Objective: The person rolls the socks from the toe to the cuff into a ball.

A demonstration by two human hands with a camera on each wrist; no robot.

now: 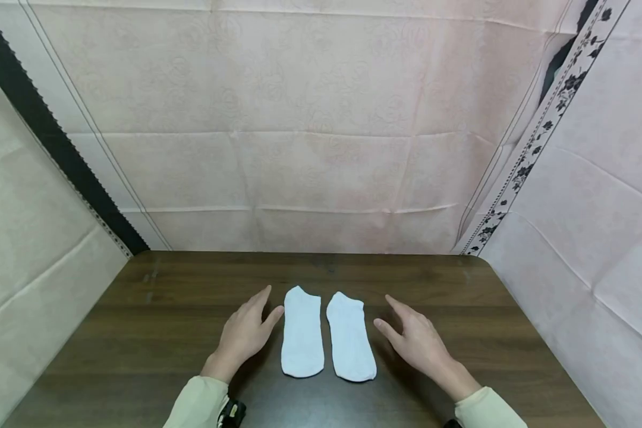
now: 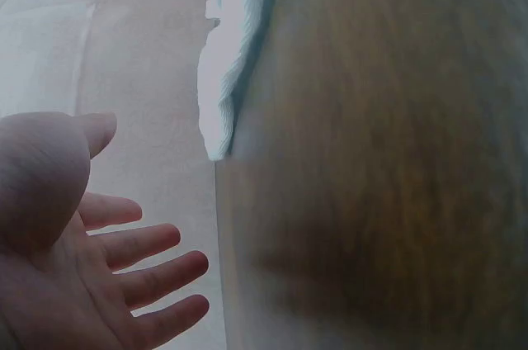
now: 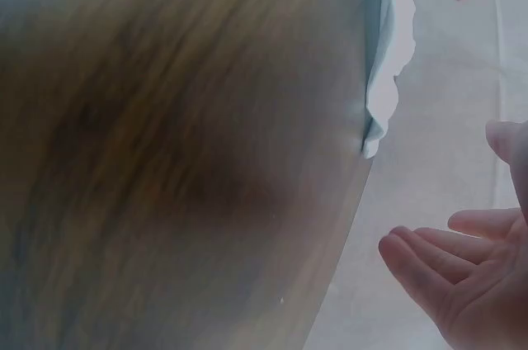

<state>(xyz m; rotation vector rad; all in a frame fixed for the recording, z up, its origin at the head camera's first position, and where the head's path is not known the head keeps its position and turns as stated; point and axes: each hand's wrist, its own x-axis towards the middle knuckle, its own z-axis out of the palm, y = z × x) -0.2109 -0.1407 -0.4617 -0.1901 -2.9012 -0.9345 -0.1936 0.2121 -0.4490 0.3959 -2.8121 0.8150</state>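
Two white socks lie flat side by side on the brown wooden table, with a narrow gap between them. Just left of the left sock (image 1: pixel 302 333) is my left hand (image 1: pixel 244 334), its fingers extended and holding nothing. To the right of the right sock (image 1: pixel 351 337), my right hand (image 1: pixel 417 342) hovers with fingers and thumb spread, apart from the cloth. In the left wrist view the left palm (image 2: pixel 49 284) faces the sock edge (image 2: pixel 221 78). The right wrist view shows the right fingers (image 3: pixel 429 259) loosely extended beyond the white fabric (image 3: pixel 392 53).
The wooden table (image 1: pixel 192 297) ends at a straight far edge. Behind it hangs a pale patterned cloth (image 1: pixel 310 178); more cloth sheets (image 1: pixel 594 249) hang at both sides. A dark wristband (image 1: pixel 232 411) sits at the left cuff.
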